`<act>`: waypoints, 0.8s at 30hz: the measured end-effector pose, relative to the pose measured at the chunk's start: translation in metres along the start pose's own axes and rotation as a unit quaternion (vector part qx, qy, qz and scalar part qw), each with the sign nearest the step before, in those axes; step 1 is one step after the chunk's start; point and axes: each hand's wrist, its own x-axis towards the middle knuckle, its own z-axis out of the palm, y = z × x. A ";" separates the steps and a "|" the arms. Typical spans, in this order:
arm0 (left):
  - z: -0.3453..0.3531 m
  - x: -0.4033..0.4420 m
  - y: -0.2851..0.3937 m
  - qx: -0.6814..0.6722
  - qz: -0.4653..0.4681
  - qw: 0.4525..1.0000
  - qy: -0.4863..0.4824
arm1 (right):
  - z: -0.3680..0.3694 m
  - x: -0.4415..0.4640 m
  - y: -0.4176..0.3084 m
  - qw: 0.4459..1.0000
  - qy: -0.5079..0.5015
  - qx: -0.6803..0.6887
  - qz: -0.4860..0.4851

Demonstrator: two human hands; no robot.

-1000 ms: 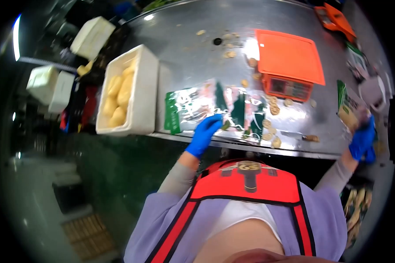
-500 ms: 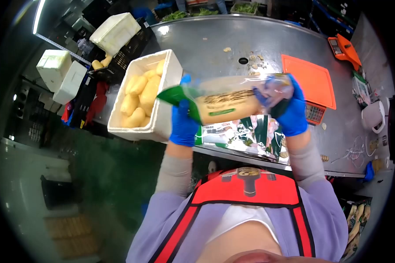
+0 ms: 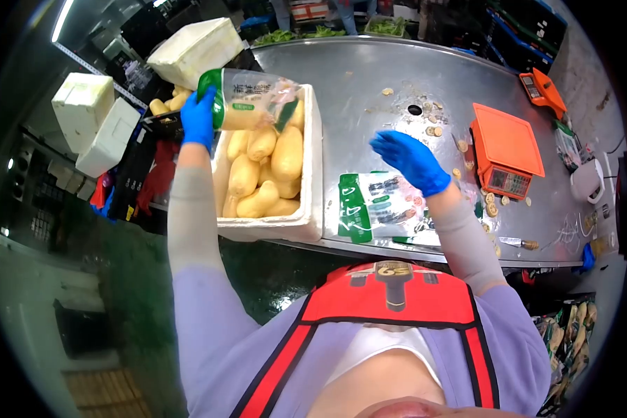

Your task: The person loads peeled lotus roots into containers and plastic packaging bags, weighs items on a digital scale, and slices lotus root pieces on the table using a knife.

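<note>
My left hand [image 3: 198, 120], in a blue glove, is closed on the green end of a clear printed plastic bag [image 3: 247, 97]. It holds the bag over the far side of a white foam box [image 3: 312, 167]. Smooth, pale yellow vegetables [image 3: 258, 167] that look like lotus roots fill the box. Whether the bag has one inside is hard to tell against those behind it. My right hand [image 3: 414, 161], also gloved in blue, is stretched out flat with nothing in it. It hovers above a stack of flat printed bags [image 3: 383, 207] on the metal table [image 3: 348, 97].
An orange scale [image 3: 508, 143] stands on the right of the table, with small round slices [image 3: 491, 209] scattered near it. A knife [image 3: 519, 243] lies by the front edge. Foam boxes [image 3: 195, 52] and dark crates [image 3: 129, 171] are stacked at left. People stand beyond the far edge.
My left hand has carried the bag left, from in front of me to over the foam box. My right hand has let go of the bag and opened. The view has shifted.
</note>
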 end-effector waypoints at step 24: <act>0.002 0.071 0.027 0.541 0.429 0.721 -0.054 | -0.095 -0.196 0.086 0.919 0.382 0.040 0.091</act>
